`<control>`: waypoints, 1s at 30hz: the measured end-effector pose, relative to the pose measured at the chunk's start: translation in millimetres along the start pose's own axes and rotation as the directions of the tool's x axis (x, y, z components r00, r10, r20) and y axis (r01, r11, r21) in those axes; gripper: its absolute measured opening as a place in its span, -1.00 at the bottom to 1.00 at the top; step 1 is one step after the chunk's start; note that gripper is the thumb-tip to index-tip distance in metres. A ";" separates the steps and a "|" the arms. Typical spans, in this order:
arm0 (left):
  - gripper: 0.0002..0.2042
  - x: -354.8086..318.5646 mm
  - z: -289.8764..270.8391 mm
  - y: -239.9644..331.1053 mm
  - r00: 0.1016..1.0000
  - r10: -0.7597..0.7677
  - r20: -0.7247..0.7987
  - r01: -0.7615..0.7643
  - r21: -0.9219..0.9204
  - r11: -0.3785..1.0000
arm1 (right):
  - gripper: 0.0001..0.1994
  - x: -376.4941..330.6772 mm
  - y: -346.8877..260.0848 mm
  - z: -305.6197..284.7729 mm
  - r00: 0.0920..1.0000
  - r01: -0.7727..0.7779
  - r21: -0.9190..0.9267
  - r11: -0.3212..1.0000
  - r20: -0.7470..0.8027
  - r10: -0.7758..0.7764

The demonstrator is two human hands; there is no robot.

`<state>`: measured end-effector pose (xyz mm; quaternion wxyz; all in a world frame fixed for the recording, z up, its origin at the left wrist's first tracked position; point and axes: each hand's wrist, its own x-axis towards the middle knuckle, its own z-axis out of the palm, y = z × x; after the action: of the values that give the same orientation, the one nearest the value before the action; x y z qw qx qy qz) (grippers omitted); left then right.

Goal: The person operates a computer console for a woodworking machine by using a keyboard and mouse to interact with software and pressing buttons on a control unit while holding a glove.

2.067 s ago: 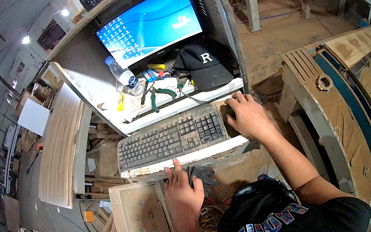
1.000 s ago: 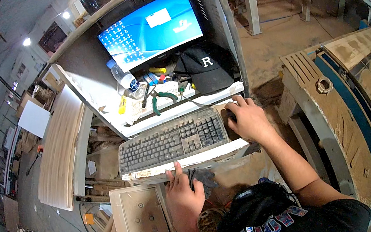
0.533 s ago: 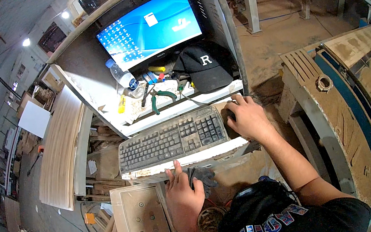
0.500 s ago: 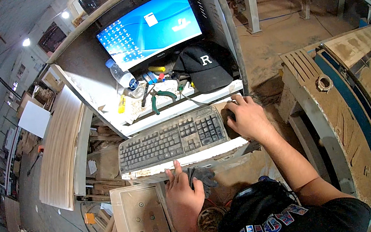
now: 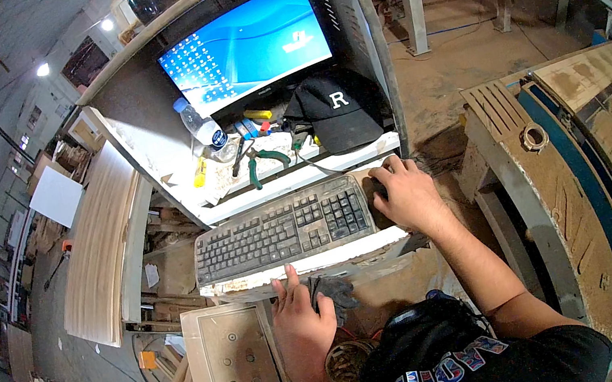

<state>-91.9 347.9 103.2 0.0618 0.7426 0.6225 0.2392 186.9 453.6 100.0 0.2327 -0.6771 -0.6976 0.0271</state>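
My right hand (image 5: 410,195) rests over a dark computer mouse (image 5: 377,207), which it mostly covers, at the right end of the keyboard shelf. To its left lies a dusty black keyboard (image 5: 280,228). My left hand (image 5: 302,318) has its fingers apart and holds nothing; a fingertip reaches the white front edge of the shelf (image 5: 310,262). Behind the keyboard a lit monitor (image 5: 248,46) shows a blue desktop with small icons at its left. A dark grey glove (image 5: 334,292) hangs beside my left hand.
Below the monitor are a water bottle (image 5: 207,131), green-handled pliers (image 5: 267,163) and a black cap (image 5: 341,109). A control box (image 5: 215,371) with a glowing red light stands by my left forearm. At right is a dusty machine (image 5: 550,230); stacked boards (image 5: 100,252) stand at left.
A small white box on the monitor's desktop has disappeared. Both hands stay in nearly the same place.
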 end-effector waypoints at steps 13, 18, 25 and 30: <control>-0.71 -1.0 -0.4 1.1 1.000 -0.001 -0.005 0.001 -0.009 1.000 | -0.54 -0.5 0.7 -0.2 1.000 -0.002 0.000 1.000 -0.017 0.002; -0.70 -1.3 -1.0 0.3 1.000 -0.005 0.004 0.005 -0.019 1.000 | -0.54 -0.7 -1.1 -1.7 1.000 -0.016 0.008 1.000 -0.002 0.016; -0.69 -1.3 -1.4 -0.5 1.000 -0.007 0.001 0.007 -0.023 1.000 | -0.56 -0.7 -2.0 -2.0 1.000 -0.022 -0.034 0.999 0.011 0.023; -0.73 -1.4 0.8 -2.9 1.000 0.004 0.001 -0.004 -0.016 1.000 | -0.58 -0.6 0.5 0.1 1.000 -0.015 0.001 1.000 0.000 0.015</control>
<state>-94.3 347.4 101.0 0.0676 0.7436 0.6190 0.2437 187.3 453.1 99.6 0.2329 -0.6821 -0.6925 0.0290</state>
